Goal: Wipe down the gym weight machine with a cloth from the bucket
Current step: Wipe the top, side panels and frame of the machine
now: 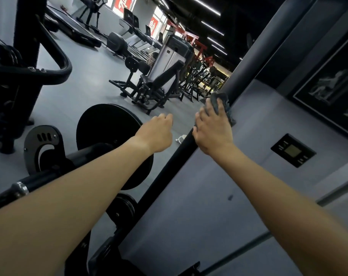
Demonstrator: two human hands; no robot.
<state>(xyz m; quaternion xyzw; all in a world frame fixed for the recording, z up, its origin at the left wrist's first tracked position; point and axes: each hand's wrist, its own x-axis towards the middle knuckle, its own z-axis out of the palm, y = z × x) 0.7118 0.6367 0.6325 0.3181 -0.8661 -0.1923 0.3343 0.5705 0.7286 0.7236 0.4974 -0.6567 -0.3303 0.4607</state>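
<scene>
Cloth [222,101], grey and bunched, sits pressed against the machine's black upright post [169,158] under the right hand [213,128], fingers spread for rubbing contact; left hand [158,133] hovers loosely curled, empty.

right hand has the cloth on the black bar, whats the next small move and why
Probably slide the right hand and cloth a little further up the bar. The fingers press the grey cloth flat against the bar, and a long stretch of the bar lies above it. The left hand hangs beside it, loosely curled and holding nothing, so it is not needed.
</scene>
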